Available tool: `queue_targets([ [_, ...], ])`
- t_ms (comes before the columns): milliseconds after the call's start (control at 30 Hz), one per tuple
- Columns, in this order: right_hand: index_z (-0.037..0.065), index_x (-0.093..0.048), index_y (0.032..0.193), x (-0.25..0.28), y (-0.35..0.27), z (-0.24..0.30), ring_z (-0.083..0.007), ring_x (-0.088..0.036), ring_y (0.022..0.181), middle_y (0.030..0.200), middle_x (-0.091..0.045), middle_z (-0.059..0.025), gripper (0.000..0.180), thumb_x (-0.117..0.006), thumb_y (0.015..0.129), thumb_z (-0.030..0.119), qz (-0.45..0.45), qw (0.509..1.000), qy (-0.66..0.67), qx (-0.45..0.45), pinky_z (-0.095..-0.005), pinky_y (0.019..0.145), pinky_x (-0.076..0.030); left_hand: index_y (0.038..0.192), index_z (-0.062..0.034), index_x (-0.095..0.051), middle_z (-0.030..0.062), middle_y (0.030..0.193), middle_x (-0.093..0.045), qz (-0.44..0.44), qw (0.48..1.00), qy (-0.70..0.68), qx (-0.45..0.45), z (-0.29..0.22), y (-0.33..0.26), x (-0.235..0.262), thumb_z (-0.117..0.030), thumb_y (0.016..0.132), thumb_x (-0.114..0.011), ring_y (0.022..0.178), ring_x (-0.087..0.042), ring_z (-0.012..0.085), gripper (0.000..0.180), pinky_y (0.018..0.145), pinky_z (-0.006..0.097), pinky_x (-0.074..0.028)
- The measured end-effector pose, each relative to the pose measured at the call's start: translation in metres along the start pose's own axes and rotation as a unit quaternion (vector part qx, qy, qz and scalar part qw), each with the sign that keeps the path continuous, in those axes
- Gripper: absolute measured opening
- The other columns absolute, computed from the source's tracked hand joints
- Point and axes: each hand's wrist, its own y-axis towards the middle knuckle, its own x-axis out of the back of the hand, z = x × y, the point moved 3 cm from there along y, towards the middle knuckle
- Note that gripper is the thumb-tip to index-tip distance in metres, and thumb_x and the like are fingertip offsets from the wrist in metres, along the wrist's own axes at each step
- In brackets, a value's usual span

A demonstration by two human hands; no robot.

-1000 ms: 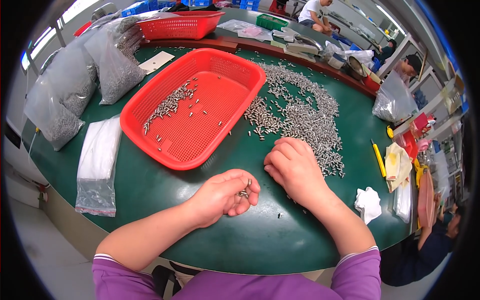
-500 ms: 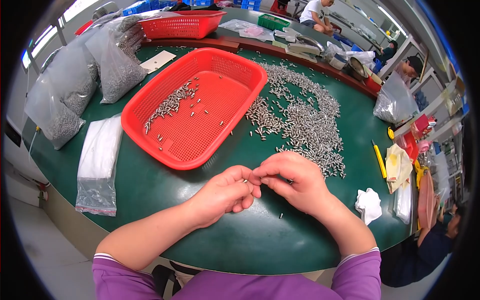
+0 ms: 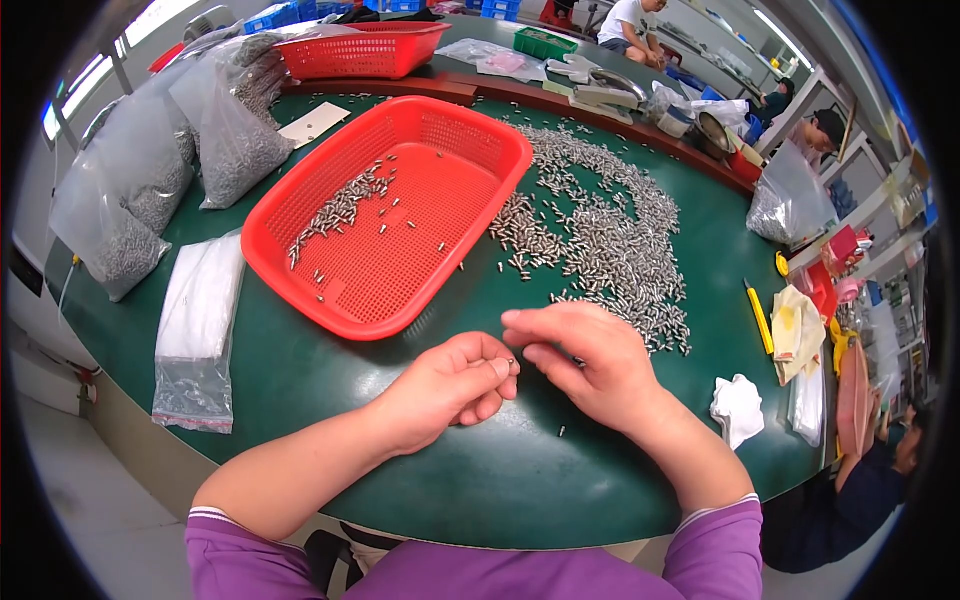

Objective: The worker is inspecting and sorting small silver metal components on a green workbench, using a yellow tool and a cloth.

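Note:
My left hand (image 3: 455,385) is closed over the green table, pinching a small silvery metal pin (image 3: 512,363) between thumb and forefinger. Just right of it, my right hand (image 3: 590,362) has its thumb and forefinger tips parted, while its other fingers stay curled. A metallic glint shows in that curl; how many pins lie there is hidden. Beyond the hands stands a red perforated plastic basket (image 3: 385,322), with a heap of similar pins (image 3: 345,205) along its left side. A wide spread of loose metal pins (image 3: 630,250) covers the table to the basket's right. One stray pin (image 3: 562,431) lies near me.
Clear bags of metal pins (image 3: 240,150) stand at the left, near a packet of white plastic bags (image 3: 200,300). On the right lie a yellow cutter knife (image 3: 758,316) and a crumpled white cloth (image 3: 737,410). Other people sit farther off.
My right thumb and fingertips have drawn apart from my left fingertips, leaving the pin visible in the left pinch. The basket and the pin spread look the same.

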Motion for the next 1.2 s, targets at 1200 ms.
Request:
queue_targets([
  [1200, 0.007, -0.062, 0.085, 0.002, -0.003, -0.01, -0.0244, -0.054, 0.088, 0.087, -0.056, -0.0064, 0.008, -0.069, 0.08, 0.007, 0.055, 0.993, -0.058, -0.091, -0.0337, 0.078, -0.045, 0.104, -0.0066, -0.049, 0.0055, 0.093, -0.056, 0.022, 0.998, -0.059, 0.004, 0.0, -0.001, 0.001, -0.009, 0.094, -0.048, 0.069, -0.047, 0.0103, 0.011, 0.058, 0.023, -0.037],
])
